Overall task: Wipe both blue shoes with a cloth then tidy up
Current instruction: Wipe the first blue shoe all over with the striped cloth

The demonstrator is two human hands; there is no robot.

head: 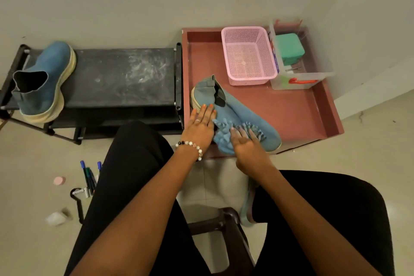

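**In the red tray: second shoe under the cloth**

In the near left part of the red tray (322,105) one blue shoe (242,110) lies on its side, heel to the far left, toe to the near right. The left hand (199,127) rests flat on the heel end, fingers straight and spread, steadying it. The right hand (248,145) presses a blue fringed cloth (224,139) onto the upper with fingers extended; no curl round the cloth is visible. The other blue shoe (44,83) stands well apart on the far left end of the black shoe rack (121,78).

Judgement: the step in hand is wiping the shoe in the tray. To do it well, keep the heel pinned so the shoe does not slide, work the cloth in long passes from opening to toe, then turn the shoe to reach the hidden side and the pale sole edge. Whether the rack shoe is already wiped cannot be told.

Surfaces: the rack top shows pale dusty smears. The tray also holds a pink basket (248,56) and a clear box (300,63) with a green item, both at its far side. The floor is pale tile; markers (89,177) and small loose items lie near left. The wall behind is plain. The person sits on a dark stool (226,222).
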